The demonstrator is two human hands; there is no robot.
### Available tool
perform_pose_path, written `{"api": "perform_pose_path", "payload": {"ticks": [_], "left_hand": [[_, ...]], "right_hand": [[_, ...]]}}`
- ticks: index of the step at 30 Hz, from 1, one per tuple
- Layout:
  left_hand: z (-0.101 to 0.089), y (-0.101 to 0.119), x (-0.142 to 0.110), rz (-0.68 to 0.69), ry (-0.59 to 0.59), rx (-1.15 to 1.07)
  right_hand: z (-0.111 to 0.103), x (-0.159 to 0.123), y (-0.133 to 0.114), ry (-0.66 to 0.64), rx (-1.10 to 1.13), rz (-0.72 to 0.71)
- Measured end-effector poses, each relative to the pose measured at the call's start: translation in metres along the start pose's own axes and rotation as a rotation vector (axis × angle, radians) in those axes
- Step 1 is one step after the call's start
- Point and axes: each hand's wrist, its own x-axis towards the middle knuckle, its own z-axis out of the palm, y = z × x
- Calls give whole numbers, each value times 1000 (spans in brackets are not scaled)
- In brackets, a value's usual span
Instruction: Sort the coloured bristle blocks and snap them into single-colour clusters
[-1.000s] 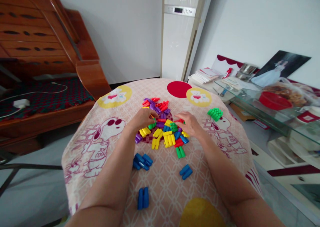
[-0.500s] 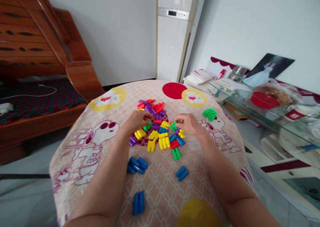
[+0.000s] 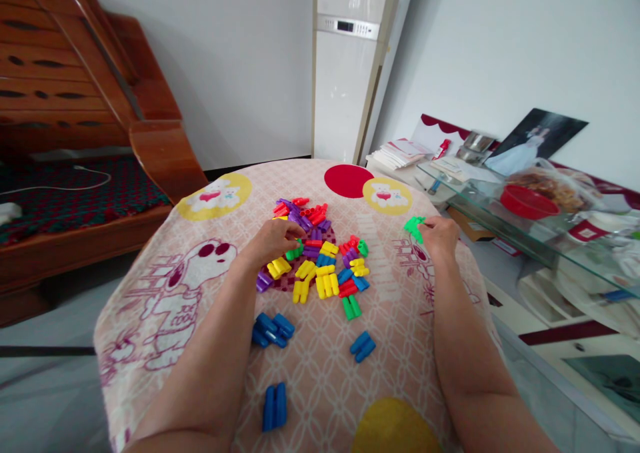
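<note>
My right hand (image 3: 437, 236) is at the table's right side, fingers pinched at the green plastic blocks (image 3: 414, 228) grouped there; it partly hides them. My left hand (image 3: 277, 241) hovers at the left of the mixed pile, its fingertips closed on a green block (image 3: 295, 250). Between the hands lie joined-tube blocks: yellow ones (image 3: 327, 283), red ones (image 3: 316, 213), purple ones (image 3: 324, 226) and a green pair (image 3: 351, 307). Nearer me are a blue cluster (image 3: 273, 329), a blue block (image 3: 363, 346) and another blue block (image 3: 275, 406).
A patterned cloth covers the round table (image 3: 310, 366). A wooden bench (image 3: 165, 160) stands left, a white floor-standing unit (image 3: 345, 93) behind. To the right, a glass shelf (image 3: 480, 206) holds papers, a red bowl (image 3: 530, 202) and a bag of food.
My right hand has moved right from the pile, carrying a green piece to the green group. My left hand stays near the same green block. The view has turned slightly right.
</note>
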Motion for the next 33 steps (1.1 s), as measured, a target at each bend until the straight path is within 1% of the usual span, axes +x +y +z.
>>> {"api": "perform_pose_path", "payload": {"ticks": [3,7,10,12,14,16,18,20,22,23,26,30,32,33], "left_hand": [[0,1,-1,9,1,5],[-1,4,-2,-15,-2,12],[-3,6,-2,-14,16,-21],[-4,9,-2,3,26,-81],[-4,11,-2,21,27,-157],[-5,14,-2,32,33,-210],[-5,17,-3,39,47,-226],[-6,18,-3,40,57,-226],[-6,18,-3,33,54,-230],[-6,18,-3,29,51,-236],[-4,17,-2,27,46,-253],[-4,15,-2,28,53,-234],[-5,14,-2,30,57,-221],[-5,13,-2,33,61,-218]], "right_hand": [[1,-3,-5,-73,-108,-5],[4,-7,-7,-142,-239,-9],[6,-11,-13,-150,-301,5],[7,-14,-22,-129,-266,-7],[9,-18,-34,-164,-144,-82],[11,-24,-47,-306,32,-196],[13,-31,-58,-514,199,-287],[16,-38,-65,-690,317,-327],[20,-44,-69,-781,373,-349],[23,-47,-71,-791,381,-358],[32,-51,-73,-747,411,-347],[39,-48,-71,-690,568,-217],[36,-42,-67,-571,607,-153],[33,-37,-63,-475,606,-120]]}}
